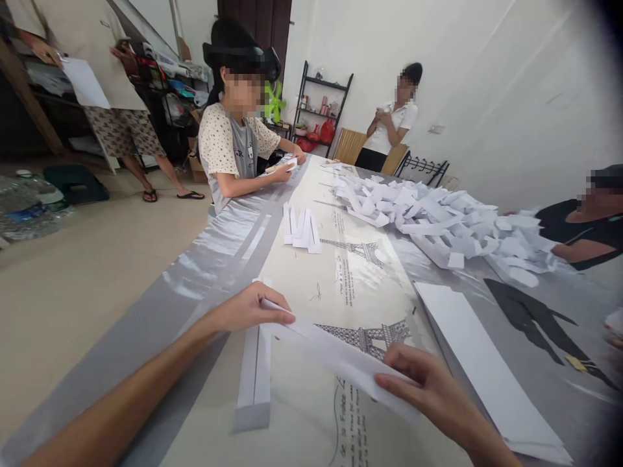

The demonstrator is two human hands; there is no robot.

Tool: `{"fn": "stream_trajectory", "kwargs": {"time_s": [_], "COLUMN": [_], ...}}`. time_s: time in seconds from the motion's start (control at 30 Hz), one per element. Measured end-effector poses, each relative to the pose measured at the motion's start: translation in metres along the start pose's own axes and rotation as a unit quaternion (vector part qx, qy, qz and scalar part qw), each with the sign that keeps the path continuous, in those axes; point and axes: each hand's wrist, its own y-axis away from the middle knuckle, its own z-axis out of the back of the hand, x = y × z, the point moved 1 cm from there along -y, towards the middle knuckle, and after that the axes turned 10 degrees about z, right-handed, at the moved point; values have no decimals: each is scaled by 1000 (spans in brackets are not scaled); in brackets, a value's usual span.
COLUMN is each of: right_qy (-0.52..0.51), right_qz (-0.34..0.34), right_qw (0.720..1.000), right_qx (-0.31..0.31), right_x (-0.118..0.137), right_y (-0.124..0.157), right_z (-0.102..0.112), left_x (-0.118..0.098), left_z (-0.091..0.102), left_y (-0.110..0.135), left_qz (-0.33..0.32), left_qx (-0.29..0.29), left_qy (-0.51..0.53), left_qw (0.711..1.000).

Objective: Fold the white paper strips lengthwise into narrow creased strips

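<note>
A long white paper strip (335, 353) is stretched between my two hands above the printed tablecloth. My left hand (256, 308) pinches its far left end between thumb and fingers. At the right end, my right hand (418, 379) grips the strip with thumb below and fingers curled over it. Beneath and beside my left hand lies a folded white paper piece (253, 383) with a dark line down its length. To the right rests a stack of long white paper sheets (487, 363).
A big heap of folded white paper pieces (428, 214) covers the table's far right. Several folded strips (302, 230) lie mid-table. A person in a headset (238, 143) works at the left edge; another person (584, 220) sits at the right. Two people stand behind.
</note>
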Motion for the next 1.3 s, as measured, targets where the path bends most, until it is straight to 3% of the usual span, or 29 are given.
{"fn": "stream_trajectory", "kwargs": {"time_s": [0.27, 0.43, 0.5, 0.6, 0.67, 0.77, 0.97, 1.07, 1.2, 1.3], "right_qy": [-35, -73, -99, -133, -132, -109, -1, 104, 235, 346], "right_qz": [-21, 6, -18, -68, -73, -49, 9, 97, 220, 276], "right_qw": [999, 996, 992, 980, 975, 978, 991, 987, 946, 896], "right_qx": [3, -41, -75, -132, -161, -173, -135, -79, 22, 6], "right_x": [-15, -18, -21, -27, -28, -24, -12, -8, -11, -12], "right_y": [-11, 4, 10, 12, 8, -1, -14, -9, 8, 16], "right_z": [-12, -53, -78, -110, -123, -133, -141, -136, -123, -112], "left_x": [22, 33, 32, 30, 32, 40, 50, 52, 55, 56], "left_z": [14, 7, 2, -10, -23, -44, -62, -62, -63, -63], "left_y": [-5, -12, -9, -2, 2, 2, -10, -13, -13, -14], "left_qz": [32, 0, -27, -59, -62, -44, -68, -73, -68, -67], "left_qx": [-75, -196, -267, -334, -304, -247, -270, -270, -274, -276], "left_qy": [22, -61, -170, -350, -432, -477, -445, -438, -438, -443], "left_qw": [996, 979, 948, 873, 847, 842, 851, 854, 854, 850]}}
